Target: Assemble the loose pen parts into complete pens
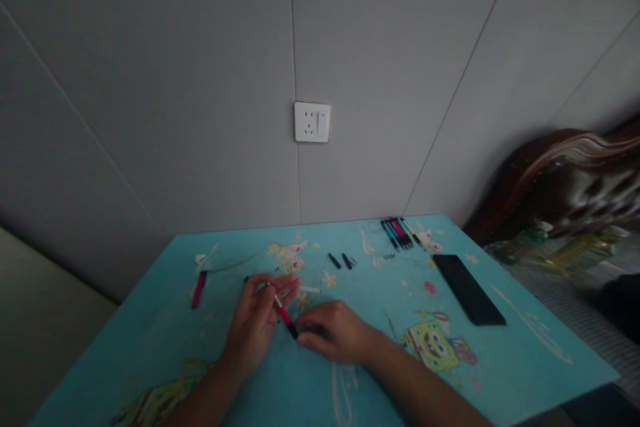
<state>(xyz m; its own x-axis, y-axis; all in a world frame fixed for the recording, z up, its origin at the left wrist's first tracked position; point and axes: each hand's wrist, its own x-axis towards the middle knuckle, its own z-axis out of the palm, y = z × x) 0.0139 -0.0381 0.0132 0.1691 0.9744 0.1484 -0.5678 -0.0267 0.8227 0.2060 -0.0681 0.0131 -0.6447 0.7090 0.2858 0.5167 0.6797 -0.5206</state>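
A red pen [283, 312] with a black lower end slants between my two hands, low over the tabletop. Thumb and fingers of my left hand [250, 327] pinch its upper, silvery part, the other fingers curled behind it. At the black end, my right hand [339, 331] closes its thumb and fingertips. Just beyond the left fingers lies a thin clear tube [310, 289], partly hidden by them. Two short black pieces [335, 261] lie farther back, with tiny bits beside them. Another red pen part [199, 289] with a dark tip rests to the left.
Several pens [400, 233] lie side by side at the back right. A flat black rectangular object [469, 289] is on the right of the blue cartoon-print table [300, 390]. Behind the table stands a grey wall with a socket [313, 122]; bottles [580, 252] show at right.
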